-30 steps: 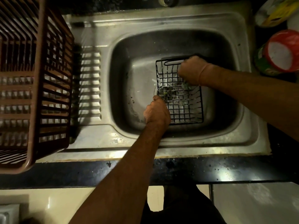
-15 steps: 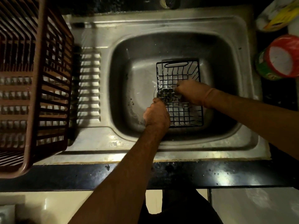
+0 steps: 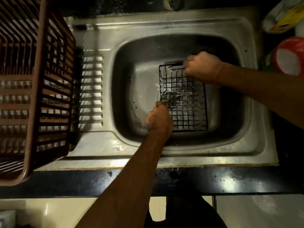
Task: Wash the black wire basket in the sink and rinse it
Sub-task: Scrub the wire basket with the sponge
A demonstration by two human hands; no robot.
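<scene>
The black wire basket (image 3: 185,104) sits upright in the steel sink (image 3: 181,25), right of the basin's middle, its wires wet and soapy. My left hand (image 3: 159,120) grips the basket's near left rim and holds it steady. My right hand (image 3: 201,67) is a closed fist at the basket's far right rim, curled round a scrub pad that stays hidden beneath the fingers. Both forearms reach in from the near side and the right.
A brown slatted plastic crate (image 3: 41,79) stands on the draining board at the left. The tap (image 3: 172,2) is at the back edge. A red-lidded container (image 3: 289,58) and a yellow-white packet (image 3: 283,17) sit right of the sink. The black counter edge (image 3: 213,180) runs along the front.
My right hand went from the basket's far rim down to its middle, then back to the far right rim. My left hand kept its grip; the basket barely shifted.
</scene>
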